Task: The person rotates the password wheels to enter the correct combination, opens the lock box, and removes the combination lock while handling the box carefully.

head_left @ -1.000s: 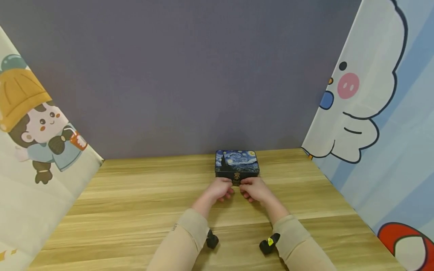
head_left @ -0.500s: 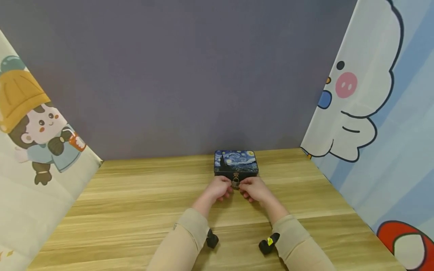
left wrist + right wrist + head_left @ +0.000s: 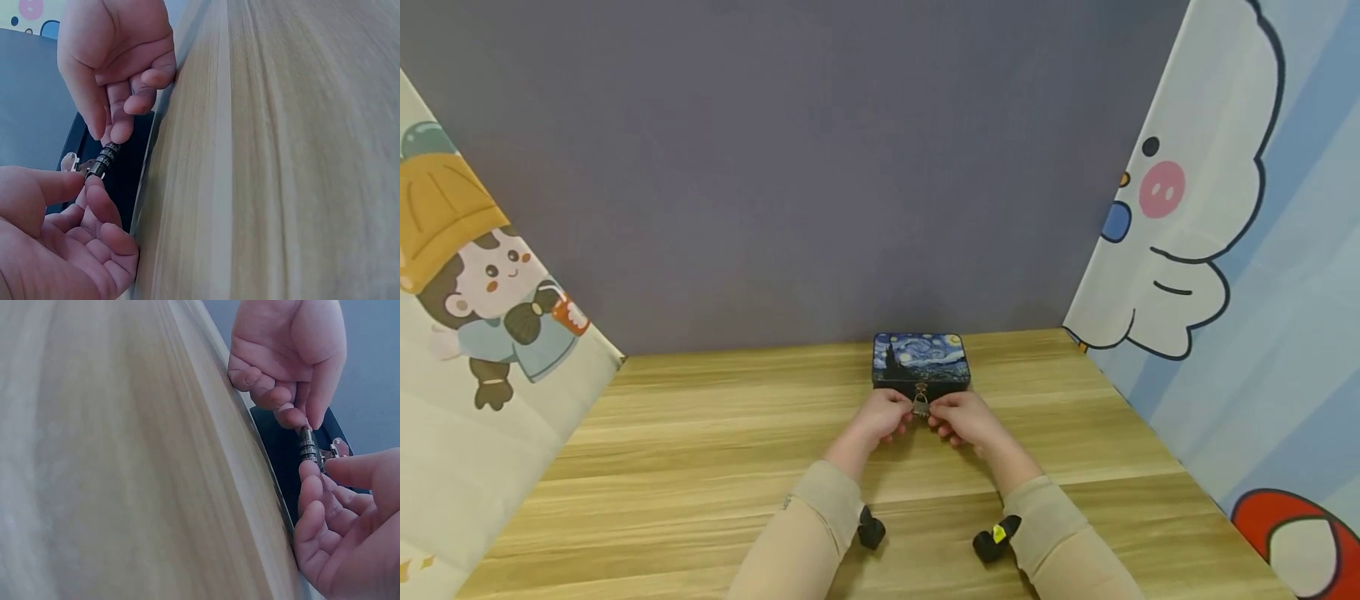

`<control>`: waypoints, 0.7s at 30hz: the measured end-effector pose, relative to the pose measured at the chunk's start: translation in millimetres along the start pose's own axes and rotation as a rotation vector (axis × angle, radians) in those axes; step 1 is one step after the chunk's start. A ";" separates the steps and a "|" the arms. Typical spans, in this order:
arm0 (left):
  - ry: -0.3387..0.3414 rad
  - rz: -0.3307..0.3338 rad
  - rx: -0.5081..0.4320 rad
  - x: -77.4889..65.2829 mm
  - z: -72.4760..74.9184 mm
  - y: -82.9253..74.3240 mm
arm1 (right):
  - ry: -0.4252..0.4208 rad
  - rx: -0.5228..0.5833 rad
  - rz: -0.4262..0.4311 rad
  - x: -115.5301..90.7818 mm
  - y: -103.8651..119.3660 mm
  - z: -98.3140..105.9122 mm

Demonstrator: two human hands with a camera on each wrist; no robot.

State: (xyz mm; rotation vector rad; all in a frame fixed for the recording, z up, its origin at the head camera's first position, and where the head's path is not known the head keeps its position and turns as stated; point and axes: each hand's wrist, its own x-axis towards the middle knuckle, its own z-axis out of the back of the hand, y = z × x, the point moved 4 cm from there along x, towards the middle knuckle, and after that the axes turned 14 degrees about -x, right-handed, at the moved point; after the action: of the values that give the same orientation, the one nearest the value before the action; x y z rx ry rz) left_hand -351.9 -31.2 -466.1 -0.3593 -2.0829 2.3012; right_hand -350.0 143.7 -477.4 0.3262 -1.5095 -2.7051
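A small box with a swirling blue night-sky picture on its lid stands near the back of the table, its lid down. From the metal clasp on its dark front hangs a combination padlock with ridged number dials. My left hand pinches one end of the padlock between thumb and forefinger. At the other end, my right hand pinches it the same way, other fingers loosely curled. In the left wrist view, the padlock shows between both sets of fingertips. Whether its shackle is locked is too small to tell.
The wood-grain table reaches back to a grey panel. Cartoon-printed curtains flank it on both sides. Small black devices sit at both wrists, beside the beige sleeves.
The padlock has tilted up and outward from the box front, so more of its shackle and body shows. Both hands keep almost the same place; the head view has shifted slightly.
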 end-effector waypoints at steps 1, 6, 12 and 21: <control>0.000 0.000 0.000 0.4 -0.1 0.2 | 0.002 0.008 -0.001 0.1 -0.3 0.1; 0.008 -0.007 0.013 1.5 -1.6 -0.8 | 0.007 0.038 -0.005 -0.7 -0.4 1.2; 0.016 -0.018 0.018 0.5 -4.4 -0.6 | 0.004 0.052 -0.010 -1.4 -0.5 2.0; 0.020 0.004 -0.089 -2.4 -7.7 1.7 | 0.007 0.058 -0.013 -2.1 -0.4 1.9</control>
State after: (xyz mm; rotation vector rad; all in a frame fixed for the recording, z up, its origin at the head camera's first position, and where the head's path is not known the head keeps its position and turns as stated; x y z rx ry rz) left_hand -347.9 -24.2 -468.1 -0.3870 -2.1828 2.2022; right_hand -348.3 145.8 -476.4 0.3487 -1.5918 -2.6709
